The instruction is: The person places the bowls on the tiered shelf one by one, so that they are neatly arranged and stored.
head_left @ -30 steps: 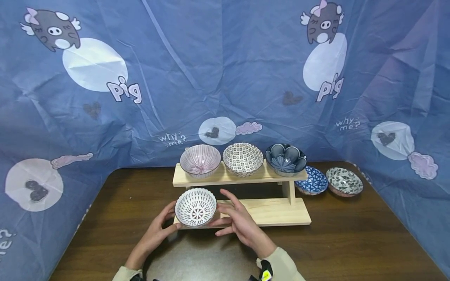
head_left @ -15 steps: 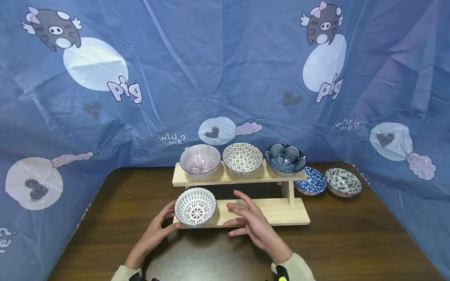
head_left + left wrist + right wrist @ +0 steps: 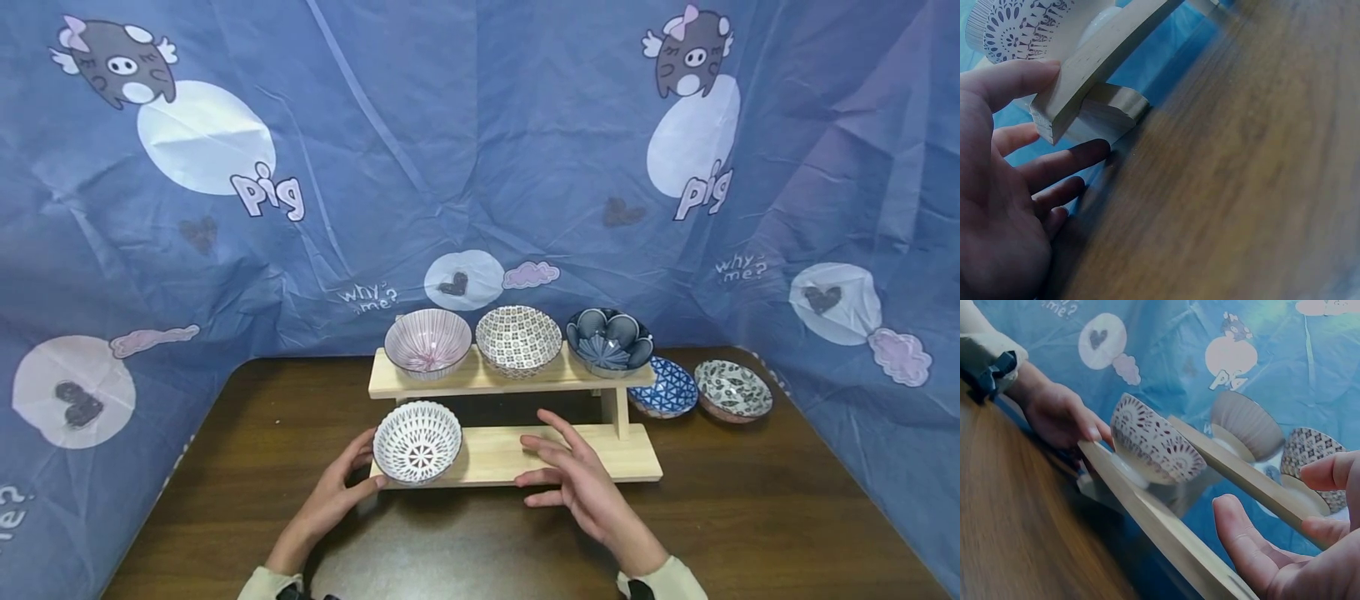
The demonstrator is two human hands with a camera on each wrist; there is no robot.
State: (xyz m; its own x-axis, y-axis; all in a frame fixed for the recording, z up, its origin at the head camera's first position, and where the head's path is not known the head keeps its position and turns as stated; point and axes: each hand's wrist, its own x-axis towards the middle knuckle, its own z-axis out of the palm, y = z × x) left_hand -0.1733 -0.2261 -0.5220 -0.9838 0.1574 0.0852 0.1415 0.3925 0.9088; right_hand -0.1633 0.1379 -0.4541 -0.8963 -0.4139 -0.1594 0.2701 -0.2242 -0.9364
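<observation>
While the white bowl (image 3: 417, 443) sits upright on the left end of the lower board (image 3: 495, 457), the left hand (image 3: 333, 493) is just beside it, the thumb resting against the end of that board and the other fingers loosely extended around it. That hand is released rather than clenched; whether a finger also touches the bowl, I cannot tell. The right hand (image 3: 588, 492) is released too, its fingers spread and grasping nothing, in front of the right part of the lower board and well apart from the bowl.

Above, the upper board (image 3: 487, 382) carries three bowls in a row: a striped pink bowl (image 3: 427, 343) on the left, a grid bowl (image 3: 518, 337) in the middle and a dark bowl (image 3: 610, 340) on the right. To the right of the boards, a blue bowl (image 3: 667, 387) stands on the bench (image 3: 750, 517), partly hidden by the upper board, with a leaf bowl (image 3: 733, 390) just beside it.

Both sleeves (image 3: 667, 581) are pale. A creased blue cloth (image 3: 480, 125) hangs behind the bench, printed with pigs, hearts and clouds. In the left wrist view, the white bowl is cut off by the top edge
</observation>
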